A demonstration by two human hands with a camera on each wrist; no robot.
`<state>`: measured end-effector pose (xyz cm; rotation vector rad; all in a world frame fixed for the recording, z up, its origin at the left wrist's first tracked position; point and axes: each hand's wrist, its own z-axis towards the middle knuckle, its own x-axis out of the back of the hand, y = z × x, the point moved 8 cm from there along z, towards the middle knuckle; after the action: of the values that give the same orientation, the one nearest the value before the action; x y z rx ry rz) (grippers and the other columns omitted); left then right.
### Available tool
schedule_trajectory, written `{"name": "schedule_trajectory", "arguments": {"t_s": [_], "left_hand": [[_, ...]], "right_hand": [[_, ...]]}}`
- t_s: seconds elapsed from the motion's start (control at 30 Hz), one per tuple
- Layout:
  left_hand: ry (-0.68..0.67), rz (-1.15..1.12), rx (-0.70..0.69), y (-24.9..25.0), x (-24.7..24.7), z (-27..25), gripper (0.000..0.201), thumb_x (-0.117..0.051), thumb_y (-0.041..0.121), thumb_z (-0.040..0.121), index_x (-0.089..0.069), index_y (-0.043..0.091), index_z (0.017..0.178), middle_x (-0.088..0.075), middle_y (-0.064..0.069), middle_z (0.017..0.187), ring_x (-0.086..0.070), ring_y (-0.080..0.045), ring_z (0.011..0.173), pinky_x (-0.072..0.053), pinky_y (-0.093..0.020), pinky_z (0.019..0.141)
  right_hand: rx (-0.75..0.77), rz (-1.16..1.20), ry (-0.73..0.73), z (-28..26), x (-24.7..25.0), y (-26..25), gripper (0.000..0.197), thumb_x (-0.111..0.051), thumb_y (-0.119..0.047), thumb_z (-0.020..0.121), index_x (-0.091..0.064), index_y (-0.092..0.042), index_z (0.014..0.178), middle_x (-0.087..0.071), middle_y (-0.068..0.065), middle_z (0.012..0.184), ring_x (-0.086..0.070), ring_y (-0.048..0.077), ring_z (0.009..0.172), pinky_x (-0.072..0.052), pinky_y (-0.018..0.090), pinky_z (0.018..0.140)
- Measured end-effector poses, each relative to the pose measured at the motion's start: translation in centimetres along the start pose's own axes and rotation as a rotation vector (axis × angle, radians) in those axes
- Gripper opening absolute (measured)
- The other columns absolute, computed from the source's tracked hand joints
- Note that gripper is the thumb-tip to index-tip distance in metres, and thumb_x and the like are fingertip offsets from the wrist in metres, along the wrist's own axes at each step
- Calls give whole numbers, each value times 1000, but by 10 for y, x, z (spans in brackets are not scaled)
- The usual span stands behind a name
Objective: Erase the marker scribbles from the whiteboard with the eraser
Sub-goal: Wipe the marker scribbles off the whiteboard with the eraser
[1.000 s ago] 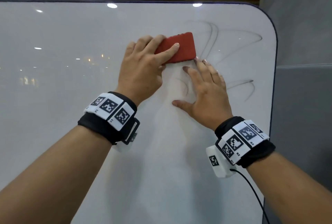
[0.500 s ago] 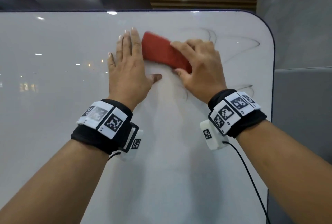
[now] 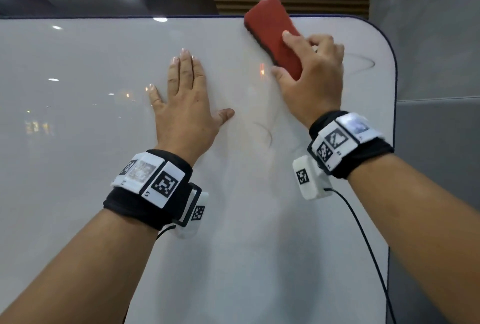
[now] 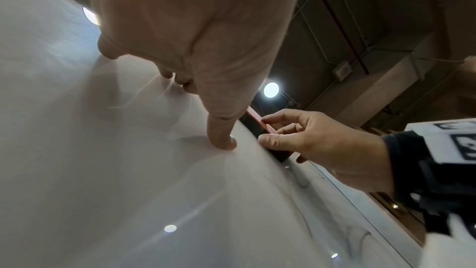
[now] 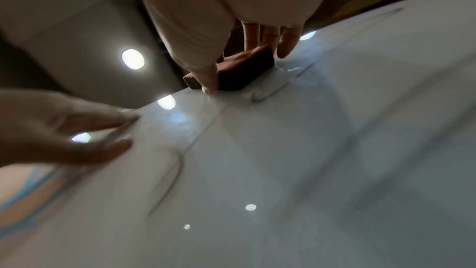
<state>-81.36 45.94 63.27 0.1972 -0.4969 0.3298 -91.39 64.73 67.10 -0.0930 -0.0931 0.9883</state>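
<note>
A red eraser (image 3: 272,35) with a dark felt underside lies tilted against the whiteboard (image 3: 78,142) near its top edge, its upper end past the rim. My right hand (image 3: 309,74) grips it, thumb on one long side and fingers curled over the other; the right wrist view shows the eraser (image 5: 244,72) the same way. My left hand (image 3: 185,100) lies flat on the board to the left, fingers straight, thumb spread. A faint marker curl (image 3: 267,134) sits below the right hand and a loop (image 3: 363,64) near the board's right corner.
The board's rounded right edge (image 3: 394,116) borders a grey wall panel (image 3: 439,168). A black cable (image 3: 363,240) hangs from my right wrist unit across the lower board. Ceiling lights reflect on the glossy surface.
The eraser passed from my left hand to my right, then moved up and right to the board's top edge. My left hand let go and now lies flat on the board.
</note>
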Motion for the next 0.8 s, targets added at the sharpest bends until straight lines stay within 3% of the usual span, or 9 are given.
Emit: {"name": "schedule_trajectory", "arguments": {"t_s": [0.17, 0.23, 0.33, 0.37, 0.53, 0.7, 0.8], "left_hand": [[17, 2, -15, 0, 0, -1, 98, -52, 59, 92, 5, 13, 156, 13, -1, 164, 10, -18, 151, -8, -60, 119], [7, 0, -10, -1, -2, -1, 98, -51, 59, 92, 6, 13, 156, 14, 0, 164, 10, -17, 151, -7, -60, 119], [-2, 3, -4, -1, -4, -1, 97, -50, 59, 93, 8, 13, 156, 15, 1, 164, 12, -17, 151, -6, -60, 119], [1, 4, -5, -1, -4, -1, 97, -50, 59, 93, 8, 13, 156, 15, 1, 164, 12, -17, 151, -6, -60, 120], [6, 6, -2, -2, -6, -1, 97, -49, 60, 93, 8, 14, 156, 15, 1, 164, 12, -17, 151, -5, -60, 119], [9, 7, -13, -2, -8, -2, 96, -47, 60, 94, 8, 13, 156, 15, 1, 164, 12, -17, 151, -4, -60, 119], [20, 8, -16, -2, -9, -3, 94, -44, 61, 94, 7, 12, 156, 15, 0, 164, 11, -18, 151, -5, -62, 118]], "right_hand": [[285, -36, -138, -41, -16, -28, 53, -72, -39, 81, -60, -30, 131, -55, 10, 121, -50, 32, 107, -47, 44, 84], [210, -58, -76, -28, -11, -13, 53, -72, -40, 81, -60, -31, 132, -56, 10, 122, -50, 32, 107, -46, 44, 86], [-94, 46, 57, -10, 1, 19, 55, -69, -41, 83, -56, -31, 136, -52, 10, 123, -47, 30, 112, -46, 46, 96], [-126, 56, 65, -12, -1, 18, 56, -69, -40, 83, -55, -31, 137, -51, 11, 124, -46, 30, 113, -46, 47, 96], [128, -37, -37, -30, -9, -8, 59, -68, -38, 83, -55, -26, 139, -53, 13, 124, -50, 33, 107, -48, 46, 89], [-147, 34, 45, -15, 0, 22, 58, -65, -38, 86, -51, -30, 141, -49, 10, 129, -45, 30, 116, -44, 46, 99], [-28, 48, -15, -30, -8, -4, 58, -69, -38, 83, -55, -27, 138, -52, 11, 124, -47, 30, 109, -46, 45, 94]]}}
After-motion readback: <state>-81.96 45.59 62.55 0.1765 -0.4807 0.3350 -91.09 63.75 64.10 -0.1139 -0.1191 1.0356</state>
